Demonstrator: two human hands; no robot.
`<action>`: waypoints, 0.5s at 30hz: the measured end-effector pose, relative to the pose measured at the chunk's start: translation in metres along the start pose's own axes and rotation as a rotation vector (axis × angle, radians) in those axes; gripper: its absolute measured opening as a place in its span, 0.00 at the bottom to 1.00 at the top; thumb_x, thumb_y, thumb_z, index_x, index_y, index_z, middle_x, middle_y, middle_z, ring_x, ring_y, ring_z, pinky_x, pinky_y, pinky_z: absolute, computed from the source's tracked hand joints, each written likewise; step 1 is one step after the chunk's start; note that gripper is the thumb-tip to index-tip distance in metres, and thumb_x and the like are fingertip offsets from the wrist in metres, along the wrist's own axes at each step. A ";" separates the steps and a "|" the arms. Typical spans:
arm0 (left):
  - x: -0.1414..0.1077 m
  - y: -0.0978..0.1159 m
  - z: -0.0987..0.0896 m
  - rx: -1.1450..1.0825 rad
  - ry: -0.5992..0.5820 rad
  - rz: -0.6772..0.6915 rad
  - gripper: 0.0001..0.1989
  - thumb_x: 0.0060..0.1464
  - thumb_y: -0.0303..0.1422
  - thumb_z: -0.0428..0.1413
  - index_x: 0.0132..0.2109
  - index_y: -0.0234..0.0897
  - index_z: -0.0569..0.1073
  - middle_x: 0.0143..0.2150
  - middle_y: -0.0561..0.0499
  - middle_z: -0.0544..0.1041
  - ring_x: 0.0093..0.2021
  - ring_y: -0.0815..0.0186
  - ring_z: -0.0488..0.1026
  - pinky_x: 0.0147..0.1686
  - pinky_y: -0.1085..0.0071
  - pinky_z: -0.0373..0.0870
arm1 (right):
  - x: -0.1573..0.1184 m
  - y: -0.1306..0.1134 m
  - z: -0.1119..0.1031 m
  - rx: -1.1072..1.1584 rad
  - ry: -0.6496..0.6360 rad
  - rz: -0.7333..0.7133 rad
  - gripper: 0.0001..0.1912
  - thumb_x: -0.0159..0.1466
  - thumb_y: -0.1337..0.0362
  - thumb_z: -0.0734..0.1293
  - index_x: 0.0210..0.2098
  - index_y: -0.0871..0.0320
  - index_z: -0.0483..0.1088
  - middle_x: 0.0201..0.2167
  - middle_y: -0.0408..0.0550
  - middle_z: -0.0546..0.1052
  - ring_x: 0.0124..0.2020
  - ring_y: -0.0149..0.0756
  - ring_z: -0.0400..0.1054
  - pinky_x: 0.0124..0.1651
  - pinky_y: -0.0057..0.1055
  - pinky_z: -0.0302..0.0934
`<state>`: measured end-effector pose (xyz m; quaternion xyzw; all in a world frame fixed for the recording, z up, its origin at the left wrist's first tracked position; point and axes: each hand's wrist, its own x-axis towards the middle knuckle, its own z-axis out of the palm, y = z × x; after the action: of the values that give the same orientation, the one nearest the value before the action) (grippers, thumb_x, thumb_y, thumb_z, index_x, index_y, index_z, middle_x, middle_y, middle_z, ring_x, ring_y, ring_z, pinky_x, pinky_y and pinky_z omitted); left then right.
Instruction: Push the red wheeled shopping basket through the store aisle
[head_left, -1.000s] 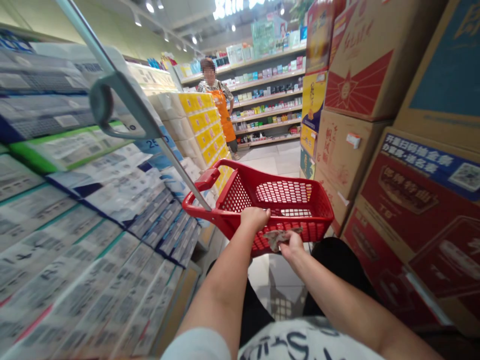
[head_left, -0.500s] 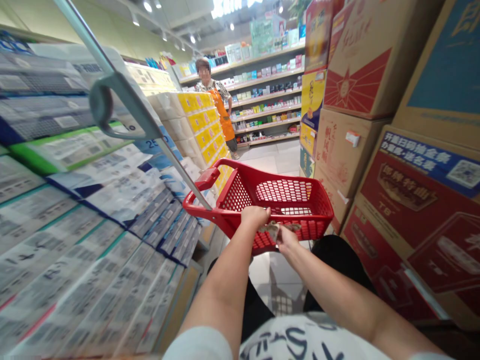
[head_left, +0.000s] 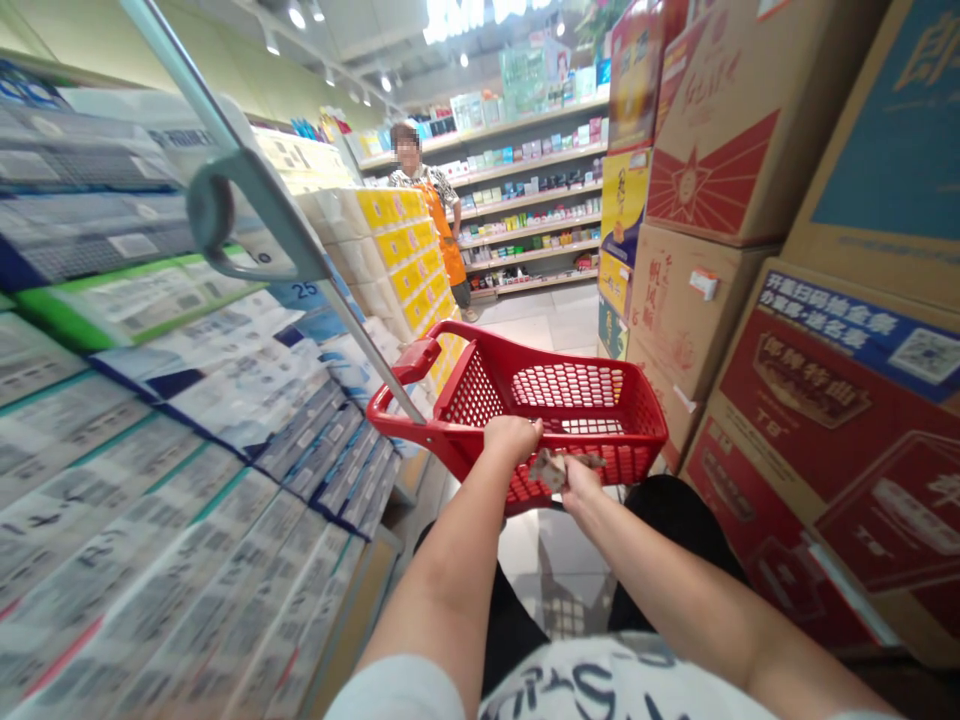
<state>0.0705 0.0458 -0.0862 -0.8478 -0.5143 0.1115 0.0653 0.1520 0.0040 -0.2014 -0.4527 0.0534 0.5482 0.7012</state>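
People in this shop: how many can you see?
2. One person in an orange apron stands far off by the stacked packs. The other wears the camera: only arms show, the left hand on the red basket, the right hand pinching something crumpled. More may be hidden.

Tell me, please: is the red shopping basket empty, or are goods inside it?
Empty, it seems: the red plastic shopping basket shows only bare mesh inside; the left hand hides just its near rim.

A shopping basket sits between stacked paper packs on the left and cardboard cartons on the right, with a person and shelves ahead.
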 end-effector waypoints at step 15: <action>0.000 0.002 0.003 -0.027 0.018 -0.044 0.32 0.66 0.46 0.33 0.46 0.37 0.79 0.44 0.41 0.80 0.48 0.55 0.75 0.47 0.62 0.68 | -0.006 -0.011 -0.002 -0.003 0.066 0.042 0.16 0.47 0.80 0.67 0.21 0.56 0.57 0.12 0.34 0.68 0.16 0.31 0.68 0.21 0.25 0.68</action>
<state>0.0714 0.0447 -0.0891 -0.8382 -0.5335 0.0955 0.0608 0.1594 -0.0017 -0.1933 -0.4704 0.0850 0.5477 0.6867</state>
